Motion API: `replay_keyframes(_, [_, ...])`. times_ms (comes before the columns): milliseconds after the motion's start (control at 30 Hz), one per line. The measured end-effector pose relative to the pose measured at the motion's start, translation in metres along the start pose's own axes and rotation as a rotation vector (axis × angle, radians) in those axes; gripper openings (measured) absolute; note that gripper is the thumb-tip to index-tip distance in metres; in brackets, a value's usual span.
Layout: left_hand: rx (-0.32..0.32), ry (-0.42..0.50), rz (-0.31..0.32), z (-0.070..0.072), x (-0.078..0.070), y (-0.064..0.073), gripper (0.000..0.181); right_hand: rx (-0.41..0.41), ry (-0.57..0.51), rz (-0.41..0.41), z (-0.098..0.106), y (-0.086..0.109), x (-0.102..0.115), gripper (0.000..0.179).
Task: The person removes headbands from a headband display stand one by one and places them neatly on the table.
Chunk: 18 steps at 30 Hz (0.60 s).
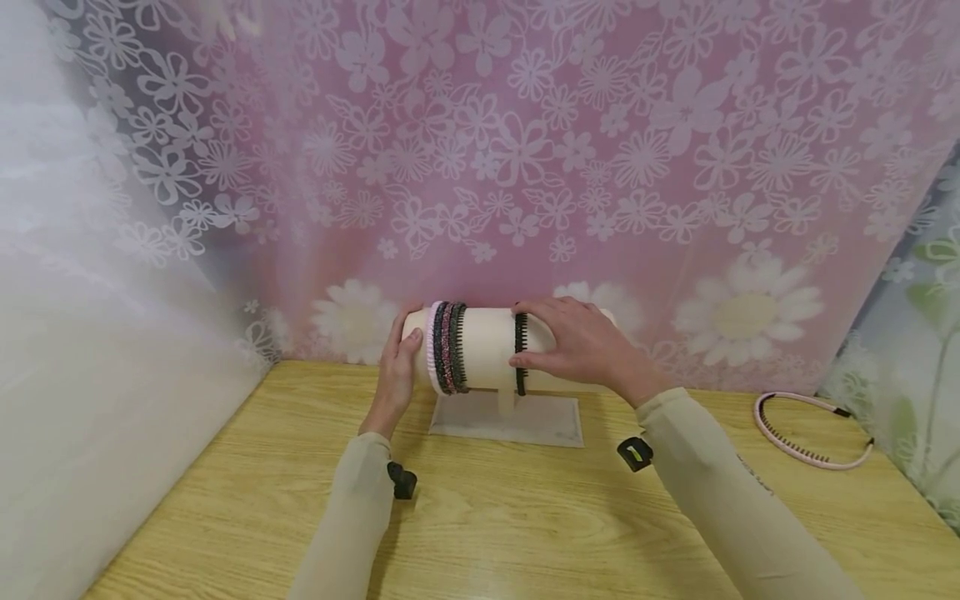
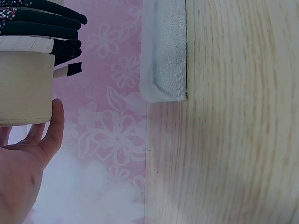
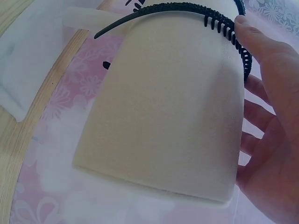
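A cream roll-shaped headband stand (image 1: 487,350) lies level on a post above its pale rectangular base (image 1: 543,421). My left hand (image 1: 395,375) grips the roll's left end, thumb in front and fingers behind. Beside that hand sit several headbands (image 2: 37,29), dark, glittery and pale pink-striped, packed together around the roll. Right of the middle, a black toothed headband (image 3: 187,8) arches over the roll, apart from the others. My right hand (image 1: 588,342) holds it, thumb at the front and forefinger on top; in the right wrist view the other fingers lie along the roll's far side.
A pink headband with dark teeth (image 1: 813,458) lies on the wooden table (image 1: 480,525) at the right. Behind the stand hangs a pink flowered curtain (image 1: 525,167), close to the roll. White sheeting (image 1: 97,375) bounds the left side, and a leaf-patterned sheet (image 1: 926,333) the right.
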<state>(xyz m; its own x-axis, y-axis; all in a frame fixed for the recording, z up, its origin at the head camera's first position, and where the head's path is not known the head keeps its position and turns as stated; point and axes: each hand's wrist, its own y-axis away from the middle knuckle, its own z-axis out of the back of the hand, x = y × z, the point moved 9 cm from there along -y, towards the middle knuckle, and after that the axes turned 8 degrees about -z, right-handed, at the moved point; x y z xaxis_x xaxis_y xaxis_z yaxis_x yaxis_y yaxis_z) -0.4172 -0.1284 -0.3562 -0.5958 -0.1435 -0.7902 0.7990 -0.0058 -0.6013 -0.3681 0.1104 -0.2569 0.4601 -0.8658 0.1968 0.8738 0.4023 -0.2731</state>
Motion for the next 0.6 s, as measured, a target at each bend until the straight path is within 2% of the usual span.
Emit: replay_keyframes(600, [-0.004, -0.006, -0.007, 0.0, -0.001, -0.0006, 0.05, 0.011, -0.007, -0.007, 0.0031, 0.0068, -0.0075, 0.073])
